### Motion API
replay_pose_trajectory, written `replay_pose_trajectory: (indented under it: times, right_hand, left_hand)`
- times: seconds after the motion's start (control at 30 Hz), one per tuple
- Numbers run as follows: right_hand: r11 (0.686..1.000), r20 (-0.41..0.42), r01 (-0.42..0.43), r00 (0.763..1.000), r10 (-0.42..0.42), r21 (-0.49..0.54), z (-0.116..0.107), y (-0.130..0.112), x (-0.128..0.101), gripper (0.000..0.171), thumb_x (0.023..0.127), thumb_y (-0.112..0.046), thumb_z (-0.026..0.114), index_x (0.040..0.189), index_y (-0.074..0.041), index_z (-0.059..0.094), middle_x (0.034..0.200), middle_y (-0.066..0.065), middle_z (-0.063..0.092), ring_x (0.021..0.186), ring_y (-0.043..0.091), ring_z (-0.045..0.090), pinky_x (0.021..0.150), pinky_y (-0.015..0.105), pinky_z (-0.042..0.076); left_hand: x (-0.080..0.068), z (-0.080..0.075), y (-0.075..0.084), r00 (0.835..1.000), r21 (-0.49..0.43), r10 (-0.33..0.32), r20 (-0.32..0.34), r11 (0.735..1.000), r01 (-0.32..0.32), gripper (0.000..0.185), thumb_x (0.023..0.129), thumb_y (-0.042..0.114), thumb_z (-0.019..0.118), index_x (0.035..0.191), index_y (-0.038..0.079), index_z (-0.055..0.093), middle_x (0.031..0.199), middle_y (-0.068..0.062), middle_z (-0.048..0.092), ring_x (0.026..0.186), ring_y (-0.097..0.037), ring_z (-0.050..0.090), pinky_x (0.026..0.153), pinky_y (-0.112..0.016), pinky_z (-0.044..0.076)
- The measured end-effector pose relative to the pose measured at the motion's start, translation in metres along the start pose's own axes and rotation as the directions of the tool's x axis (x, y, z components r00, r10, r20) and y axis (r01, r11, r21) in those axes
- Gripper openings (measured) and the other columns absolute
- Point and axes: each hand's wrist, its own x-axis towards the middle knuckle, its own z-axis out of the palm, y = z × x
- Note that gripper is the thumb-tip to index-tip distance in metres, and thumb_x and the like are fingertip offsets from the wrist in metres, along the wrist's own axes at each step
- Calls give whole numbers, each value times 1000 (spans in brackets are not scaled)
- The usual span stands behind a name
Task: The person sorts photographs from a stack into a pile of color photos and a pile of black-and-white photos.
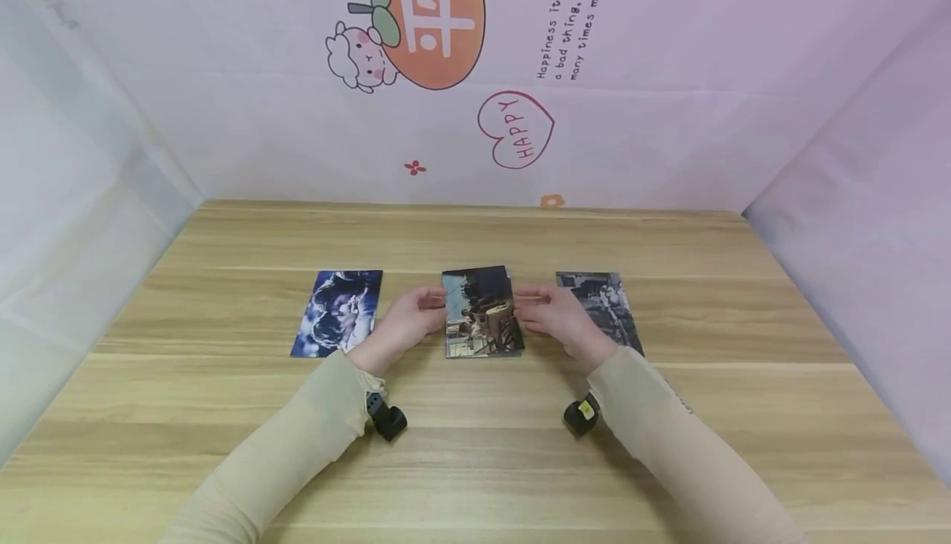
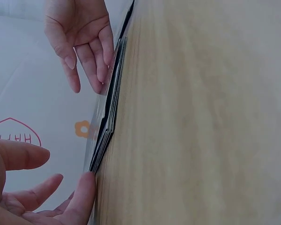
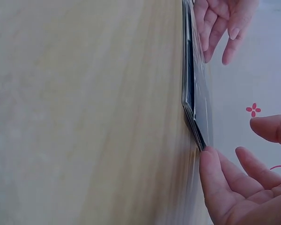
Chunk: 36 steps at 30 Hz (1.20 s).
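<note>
Slightly askew, the dark-topped photo stack (image 1: pixel 481 313) lies ungripped against the loosely spread left hand (image 1: pixel 404 323) and right hand (image 1: pixel 561 319).

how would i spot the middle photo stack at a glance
On the wood-grain table, find the left hand and the right hand. The photo stack lies between them. Unlike the bluish photo to its left and the grey photo to its right, its top picture shows brown tones.
</note>
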Motion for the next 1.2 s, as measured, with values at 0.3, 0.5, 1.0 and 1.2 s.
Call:
replay_pose_trajectory:
  times: [0.3,0.5,1.0,1.2]
  right_hand:
    - [1000,-17,1,1000,-1,-10,0,-1,-2,45,93,-8,55,137,3,45,137,22,49,123,35,52,102,40,46]
    - [998,-29,23,999,-25,-59,1,-3,-5,45,93,-9,56,135,3,46,138,22,48,122,35,52,100,40,48]
    - [1000,-71,10,997,-12,-21,6,-4,3,41,92,-2,53,133,3,48,128,22,54,117,34,55,97,39,50]
    - [999,-76,10,997,-12,-33,9,-7,8,42,92,-2,53,133,1,48,123,20,55,113,32,57,91,37,54]
  left_hand:
    - [-1,0,-1,1000,-5,5,2,1000,-5,46,92,7,55,135,-3,44,136,-24,48,120,-35,52,99,-42,48]
    - [0,0,-3,1000,0,19,5,1000,-19,46,92,8,55,135,-4,45,135,-25,49,120,-36,52,98,-42,48]
    - [-1,-2,0,1000,15,-15,-25,1000,16,47,91,10,57,136,1,45,137,-19,49,123,-33,49,101,-42,46]
    - [1,-5,0,996,20,-1,-88,1000,2,48,88,6,60,134,1,47,133,-18,53,118,-33,54,99,-41,47]
